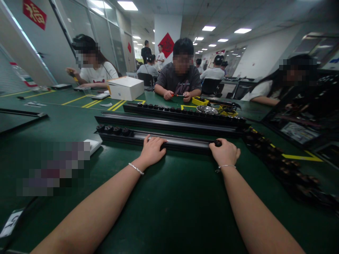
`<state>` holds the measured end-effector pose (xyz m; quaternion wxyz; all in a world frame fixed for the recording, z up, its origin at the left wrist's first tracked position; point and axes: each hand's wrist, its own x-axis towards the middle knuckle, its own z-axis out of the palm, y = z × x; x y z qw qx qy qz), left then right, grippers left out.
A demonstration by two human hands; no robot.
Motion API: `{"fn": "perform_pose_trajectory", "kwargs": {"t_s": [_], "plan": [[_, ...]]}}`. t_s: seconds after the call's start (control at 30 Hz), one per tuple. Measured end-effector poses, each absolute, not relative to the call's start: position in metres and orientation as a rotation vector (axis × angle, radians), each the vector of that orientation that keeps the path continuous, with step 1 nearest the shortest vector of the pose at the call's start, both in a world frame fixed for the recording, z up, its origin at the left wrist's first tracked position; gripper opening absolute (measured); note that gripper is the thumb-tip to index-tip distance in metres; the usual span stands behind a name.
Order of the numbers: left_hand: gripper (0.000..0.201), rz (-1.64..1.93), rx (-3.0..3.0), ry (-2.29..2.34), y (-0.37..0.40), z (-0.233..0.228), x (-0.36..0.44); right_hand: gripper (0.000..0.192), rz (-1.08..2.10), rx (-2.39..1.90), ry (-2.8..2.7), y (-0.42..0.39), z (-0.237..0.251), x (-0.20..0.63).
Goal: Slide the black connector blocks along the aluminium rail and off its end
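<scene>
Fingers of the left hand (152,150) curled over the near edge of a long black rail (169,141), fingertips hidden, right hand (225,152) fisted on its right end, two more ridged rails (169,121) beyond, white cardboard box (125,88) behind those, green matte table (169,204) beneath the rail.

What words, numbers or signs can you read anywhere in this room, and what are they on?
"福", in gold: red banner on the left wall.
Gold character, too blurred to read: red diamond sign on the pillar.
Small blue mark, too small to read: white box on the table.
White print, unreadable: dark T-shirt of the person opposite.
Dark marks, unreadable: white tag at the near left table edge.
</scene>
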<state>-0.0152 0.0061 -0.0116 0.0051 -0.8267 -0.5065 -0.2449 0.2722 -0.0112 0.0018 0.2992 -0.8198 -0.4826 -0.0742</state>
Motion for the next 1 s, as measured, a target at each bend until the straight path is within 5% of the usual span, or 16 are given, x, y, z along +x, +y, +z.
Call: {"fn": "perform_pose_trajectory", "kwargs": {"t_s": [1.0], "plan": [[0.03, -0.756, -2.583, -1.595, 0.006, -0.012, -0.016, 0.032, -0.209, -2.137, -1.209, -0.012, -0.003, 0.288]]}}
